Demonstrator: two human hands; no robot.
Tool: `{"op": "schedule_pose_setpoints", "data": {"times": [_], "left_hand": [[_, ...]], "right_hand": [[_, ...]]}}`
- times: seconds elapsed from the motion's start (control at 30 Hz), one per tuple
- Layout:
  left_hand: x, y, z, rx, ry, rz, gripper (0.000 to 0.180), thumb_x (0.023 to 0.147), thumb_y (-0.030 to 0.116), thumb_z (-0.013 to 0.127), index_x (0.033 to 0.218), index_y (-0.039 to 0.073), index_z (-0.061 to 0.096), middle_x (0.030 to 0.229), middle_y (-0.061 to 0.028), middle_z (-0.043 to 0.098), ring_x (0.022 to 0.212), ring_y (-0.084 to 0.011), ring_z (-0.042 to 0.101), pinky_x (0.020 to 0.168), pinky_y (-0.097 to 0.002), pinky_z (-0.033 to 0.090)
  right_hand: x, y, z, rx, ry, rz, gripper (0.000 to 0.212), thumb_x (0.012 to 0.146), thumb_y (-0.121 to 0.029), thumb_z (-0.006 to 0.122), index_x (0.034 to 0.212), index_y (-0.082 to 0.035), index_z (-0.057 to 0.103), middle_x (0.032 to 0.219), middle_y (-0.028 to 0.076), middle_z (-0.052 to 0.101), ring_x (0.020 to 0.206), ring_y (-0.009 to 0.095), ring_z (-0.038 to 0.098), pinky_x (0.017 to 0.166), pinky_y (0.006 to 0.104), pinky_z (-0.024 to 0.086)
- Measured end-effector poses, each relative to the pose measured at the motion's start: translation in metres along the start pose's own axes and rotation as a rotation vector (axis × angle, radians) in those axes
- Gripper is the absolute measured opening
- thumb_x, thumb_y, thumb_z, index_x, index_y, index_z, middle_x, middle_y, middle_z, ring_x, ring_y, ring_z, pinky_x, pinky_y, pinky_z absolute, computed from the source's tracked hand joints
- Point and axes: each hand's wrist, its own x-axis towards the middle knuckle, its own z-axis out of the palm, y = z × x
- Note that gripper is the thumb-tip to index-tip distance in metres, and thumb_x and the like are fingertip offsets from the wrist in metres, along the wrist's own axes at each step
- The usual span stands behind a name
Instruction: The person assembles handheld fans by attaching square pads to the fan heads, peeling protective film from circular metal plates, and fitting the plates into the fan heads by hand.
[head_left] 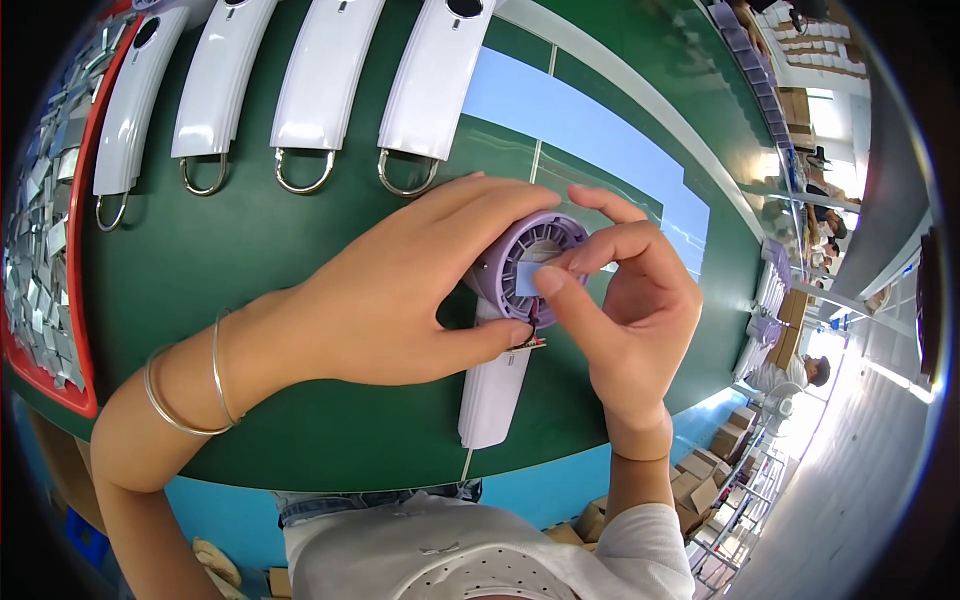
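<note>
A small handheld fan [492, 395] lies on the green table in front of me, its white handle pointing toward my body. Its round purple head [498, 283] is open at the face, showing a ring of dark slots or blades inside. My left hand [400, 275] wraps round the head from the left, thumb beside a small circuit board [530, 344] with wires. Between the thumb and forefinger of my right hand [630, 300] is a small light-blue piece [525, 280], held over the open head. What that piece is made of I cannot tell.
Several white handle-shaped casings [313, 85] with metal loops lie in a row at the far left. A red tray [84, 290] full of small grey pieces stands at the left edge. Past my hands, purple-and-white parts [765, 310] rest along the table's right side. People work farther off.
</note>
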Motion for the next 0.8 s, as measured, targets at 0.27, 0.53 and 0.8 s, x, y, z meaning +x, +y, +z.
{"op": "schedule_pose_setpoints", "data": {"times": [0.27, 0.53, 0.8], "left_hand": [[-0.0009, -0.0029, 0.0005, 0.038, 0.004, 0.021, 0.079, 0.075, 0.02, 0.08, 0.143, 0.002, 0.043, 0.14, -0.0169, 0.053, 0.126, -0.0368, 0.053, 0.116, -0.0507, 0.032], [0.0006, -0.0033, 0.0014, 0.03, 0.019, 0.048, 0.08, 0.074, 0.019, 0.08, 0.143, 0.002, 0.043, 0.141, -0.0172, 0.052, 0.125, -0.0377, 0.054, 0.115, -0.0504, 0.032], [0.0016, -0.0014, 0.0002, 0.025, 0.012, 0.062, 0.078, 0.074, 0.018, 0.079, 0.142, 0.001, 0.044, 0.139, -0.0174, 0.054, 0.124, -0.0381, 0.054, 0.113, -0.0488, 0.035]], "right_hand": [[0.0025, 0.005, 0.0005, -0.036, 0.013, -0.094, 0.015, 0.076, 0.008, 0.075, 0.086, 0.001, 0.065, 0.084, 0.005, 0.066, 0.119, 0.026, 0.056, 0.092, 0.0351, 0.046], [0.0006, 0.003, 0.0021, 0.069, 0.031, -0.029, 0.017, 0.078, 0.01, 0.073, 0.088, 0.002, 0.063, 0.084, 0.005, 0.064, 0.116, 0.026, 0.058, 0.091, 0.0344, 0.047], [0.0021, 0.0054, -0.0008, 0.083, 0.013, -0.078, 0.017, 0.078, 0.01, 0.072, 0.089, 0.003, 0.062, 0.084, 0.006, 0.063, 0.115, 0.026, 0.059, 0.088, 0.0331, 0.049]]}}
